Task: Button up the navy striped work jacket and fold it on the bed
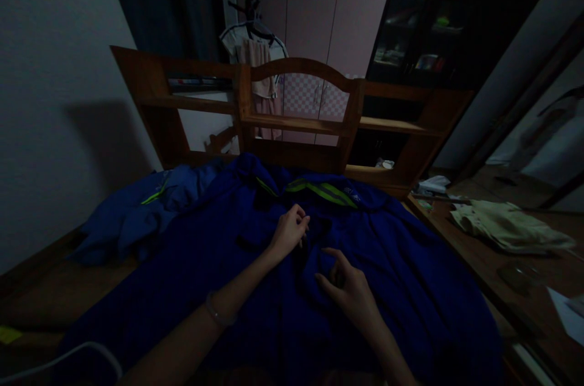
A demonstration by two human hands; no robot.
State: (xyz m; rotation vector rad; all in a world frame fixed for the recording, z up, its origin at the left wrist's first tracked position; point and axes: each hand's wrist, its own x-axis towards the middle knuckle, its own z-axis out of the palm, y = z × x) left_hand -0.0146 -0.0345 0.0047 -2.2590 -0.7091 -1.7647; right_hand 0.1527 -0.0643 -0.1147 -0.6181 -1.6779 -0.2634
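A dark blue jacket (191,288) with green stripes near its collar lies spread over a wooden bed. My left hand (289,231) rests on its middle below the collar, fingers curled and pinching at the cloth. My right hand (349,291) lies a little lower and to the right, thumb and forefinger bent together on the front of the jacket. A thin bracelet sits on my left wrist. The dim light hides what exactly the fingertips hold.
A second blue garment (141,209) is crumpled at the left of the bed. The wooden headboard (301,124) with shelves stands behind. A pale folded cloth (506,224) lies on the wooden floor at the right. A dark cabinet (438,33) is at the back.
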